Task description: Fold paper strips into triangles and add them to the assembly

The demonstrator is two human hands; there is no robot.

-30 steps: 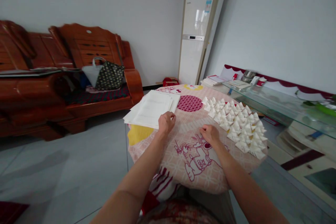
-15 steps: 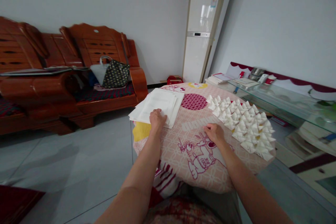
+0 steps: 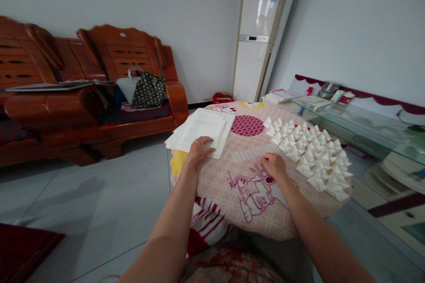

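Observation:
A loose stack of white paper sheets [image 3: 202, 126] lies on the left part of a round table covered with a pink patterned tablecloth [image 3: 219, 185]. My left hand [image 3: 201, 148] rests on the stack's near edge, thumb and fingers apart, gripping no sheet that I can see. My right hand [image 3: 275, 166] is on the cloth near the middle, fingers curled together, with nothing visible in them. To its right stand rows of small folded white paper pieces [image 3: 308, 148] with pointed tops.
Along the right runs a glass-topped cabinet [image 3: 375, 128] with a paper pile [image 3: 277, 96], tins and a cup. Wooden armchairs [image 3: 129, 53] stand at the left, bags [image 3: 149, 90] on one seat. A tall white air conditioner [image 3: 254, 62] fills the corner.
My left hand has shifted slightly on the stack's near edge, its fingers stretching out from a more curled pose. My right hand stays about where it was. The whole view has moved slightly.

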